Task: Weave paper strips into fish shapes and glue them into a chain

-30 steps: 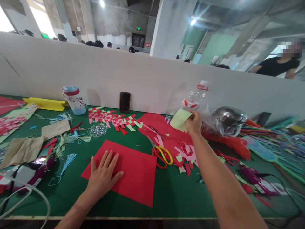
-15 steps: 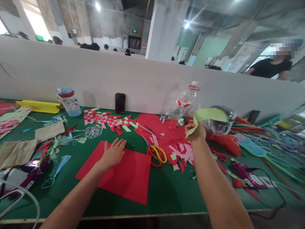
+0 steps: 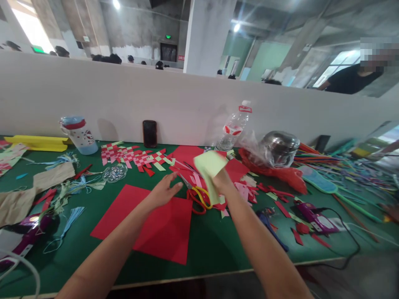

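My right hand point(image 3: 222, 181) grips a pale green sheet of paper point(image 3: 209, 162), blurred by motion and bent over, above the middle of the table. To its left, my left hand point(image 3: 164, 190) hangs with fingers apart and nothing in it, over the top edge of a flat red sheet of paper point(image 3: 165, 232). Between the hands lie scissors point(image 3: 199, 196) with yellow and red handles, partly covered by the green sheet. Behind them are more red paper point(image 3: 187, 153) and pink paper scraps point(image 3: 243, 192).
Woven checkered strips point(image 3: 132, 157), a phone point(image 3: 150, 133) and a cup point(image 3: 77, 135) stand or lie at the back left. A water bottle point(image 3: 232, 131), a metal bowl point(image 3: 280, 145) and a purple glue gun point(image 3: 314, 216) are on the right. A person point(image 3: 352, 79) is beyond the partition.
My right hand has brought the green paper from the back right to the middle. My left hand has lifted off the red sheet and moved right. The view has shifted slightly right.
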{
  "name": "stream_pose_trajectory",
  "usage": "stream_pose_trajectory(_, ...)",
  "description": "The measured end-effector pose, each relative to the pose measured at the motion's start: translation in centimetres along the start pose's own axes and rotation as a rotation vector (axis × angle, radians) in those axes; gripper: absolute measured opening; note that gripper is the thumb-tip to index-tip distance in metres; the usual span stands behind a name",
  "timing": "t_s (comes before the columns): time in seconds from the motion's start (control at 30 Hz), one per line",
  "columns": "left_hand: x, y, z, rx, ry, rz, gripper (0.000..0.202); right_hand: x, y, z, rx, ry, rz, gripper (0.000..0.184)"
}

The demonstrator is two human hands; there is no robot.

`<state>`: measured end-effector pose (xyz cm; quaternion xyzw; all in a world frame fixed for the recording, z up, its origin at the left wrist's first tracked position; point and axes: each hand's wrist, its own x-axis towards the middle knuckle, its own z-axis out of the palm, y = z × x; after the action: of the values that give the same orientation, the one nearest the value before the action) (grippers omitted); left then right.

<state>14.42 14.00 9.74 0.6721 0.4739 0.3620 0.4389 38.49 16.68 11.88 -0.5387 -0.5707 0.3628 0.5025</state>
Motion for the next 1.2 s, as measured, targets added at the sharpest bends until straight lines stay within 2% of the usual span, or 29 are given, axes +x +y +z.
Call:
stream_pose_trajectory(0.1, 0.9, 1.3, 3.2, -0.3, 0.032, -0.034, 0.049, -1.8, 0.4, 3.5, -0.042, -0.128, -0.018, 0.015)
stream_pose_trajectory(0.2, 1.3, 1.5, 4.8, -0.541, 0.117, -0.098, 0.049, -3.3, 0.5, 4.7, -0.039, -0.23, -0.016, 0.022)
stream_pose_trajectory(0.37, 1.8, 1.7, 4.3, -0.839, 0.243, -0.196, 0.046, -5.1, 0.7, 3.1, -0.017, -0.488, 0.013, 0.046)
stream_pose_trajectory(0.43, 2.1, 1.9, 3.7, -0.928, 0.282, -0.232, 0.045, -5.6, 0.8, 2.2, -0.056, -0.552, 0.029, 0.045)
stream_pose_trajectory(0.53, 2.4, 2.2, 2.8, -1.02, 0.336, -0.259, 0.042, -6.0, 1.0, 0.6, -0.142, -0.541, 0.056, 0.026)
stream_pose_trajectory(0.67, 2.3, 1.9, 1.6, -1.063, 0.397, -0.268, 0.038, -6.0, 1.1, -1.4, -0.228, -0.478, 0.086, 0.028)
stream_pose_trajectory(0.77, 2.1, 1.5, 0.4, -1.055, 0.422, -0.269, 0.036, -5.7, 1.3, -3.0, -0.305, -0.423, 0.09, 0.029)
stream_pose_trajectory(0.87, 1.8, 1.5, -1.6, -1.025, 0.48, -0.232, 0.031, -4.8, 1.8, -5.6, -0.437, -0.261, 0.098, 0.032)
stream_pose_trajectory(0.97, 0.7, 2.1, -4.2, -0.977, 0.549, -0.11, 0.026, -4.1, 2.4, -8.7, -0.604, -0.084, 0.118, 0.042)
stream_pose_trajectory(1.03, -0.8, 2.5, -5.8, -0.918, 0.546, -0.008, 0.026, -4.2, 2.9, -10.1, -0.712, -0.048, 0.133, 0.054)
stream_pose_trajectory(1.1, -2.7, 2.3, -7.1, -0.791, 0.469, 0.03, 0.032, -4.7, 3.6, -10.6, -0.806, -0.084, 0.162, 0.078)
stream_pose_trajectory(1.2, -5.7, 0.5, -8.3, -0.073, 0.145, 0.084, 0.028, -5.8, 4.8, -9.9, -0.923, -0.164, 0.247, 0.112)
